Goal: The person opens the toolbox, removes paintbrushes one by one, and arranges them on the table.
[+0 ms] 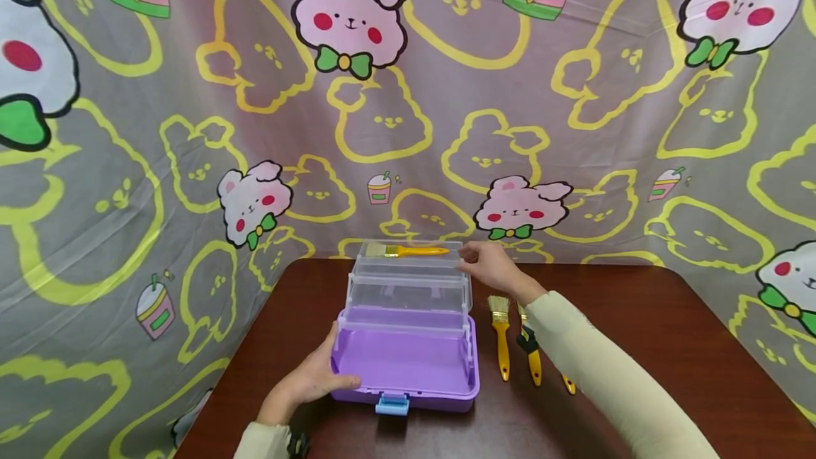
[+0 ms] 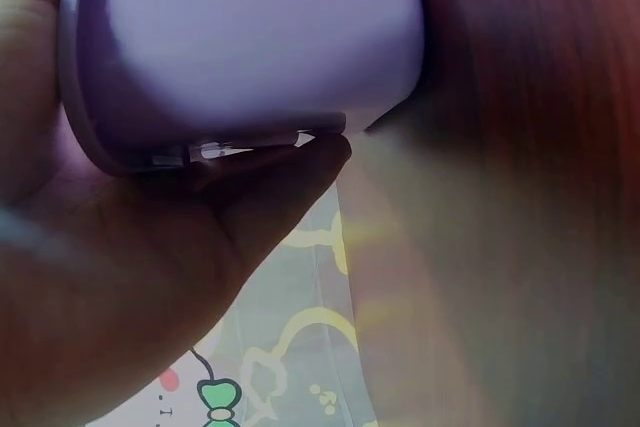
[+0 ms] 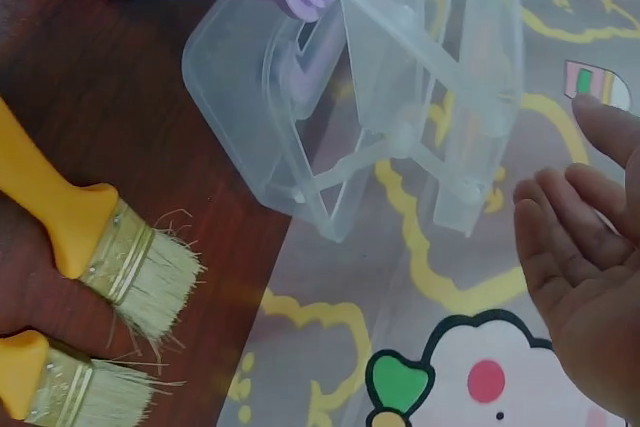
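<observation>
A purple storage box point(image 1: 408, 363) with a light-blue latch point(image 1: 392, 404) stands on the table, its clear tiered trays point(image 1: 408, 296) raised at the back. One yellow-handled paintbrush point(image 1: 417, 251) lies across the top tray. My left hand point(image 1: 312, 374) grips the box's left side, thumb at the front rim; the left wrist view shows the hand point(image 2: 130, 277) against the purple wall. Beside the top tray's right end is my right hand point(image 1: 494, 265), holding nothing. In the right wrist view its fingers point(image 3: 560, 237) are loosely bent, apart from the trays.
Right of the box lie more yellow-handled paintbrushes: one point(image 1: 501, 338) in full view, another point(image 1: 534, 363) partly behind the right forearm, and a handle end point(image 1: 569, 384) showing below the sleeve. The brown table point(image 1: 637, 317) meets a patterned cloth point(image 1: 382, 126) behind.
</observation>
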`<state>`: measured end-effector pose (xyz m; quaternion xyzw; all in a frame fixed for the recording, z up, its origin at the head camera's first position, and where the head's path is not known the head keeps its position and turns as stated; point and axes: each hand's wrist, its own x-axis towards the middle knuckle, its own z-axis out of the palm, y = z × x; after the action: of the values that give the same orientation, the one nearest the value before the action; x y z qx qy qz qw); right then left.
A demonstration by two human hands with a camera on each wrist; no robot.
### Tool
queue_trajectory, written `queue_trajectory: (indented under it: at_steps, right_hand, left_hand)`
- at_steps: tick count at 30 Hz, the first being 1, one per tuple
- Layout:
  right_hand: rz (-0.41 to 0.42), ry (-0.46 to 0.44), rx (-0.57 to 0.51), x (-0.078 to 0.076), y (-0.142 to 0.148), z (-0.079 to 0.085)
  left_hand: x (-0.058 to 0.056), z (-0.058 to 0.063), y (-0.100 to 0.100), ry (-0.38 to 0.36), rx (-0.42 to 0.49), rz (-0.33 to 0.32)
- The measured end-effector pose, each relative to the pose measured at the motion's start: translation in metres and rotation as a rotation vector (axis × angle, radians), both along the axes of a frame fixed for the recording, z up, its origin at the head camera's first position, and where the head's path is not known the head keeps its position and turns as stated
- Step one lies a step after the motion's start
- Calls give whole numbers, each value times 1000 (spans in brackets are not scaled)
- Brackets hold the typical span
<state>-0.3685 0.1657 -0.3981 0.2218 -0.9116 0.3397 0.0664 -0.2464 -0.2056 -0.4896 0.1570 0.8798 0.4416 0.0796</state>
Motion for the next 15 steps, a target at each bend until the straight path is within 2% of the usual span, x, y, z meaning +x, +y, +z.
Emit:
queue_trajectory:
  at_steps: [5, 15]
  right_hand:
    - [45, 43, 37, -10, -12, -3]
    - [53, 83, 133, -26, -25, -10]
  left_hand:
    - [2, -1, -1, 4, 13, -11]
    - [4, 1, -3, -1, -6, 3]
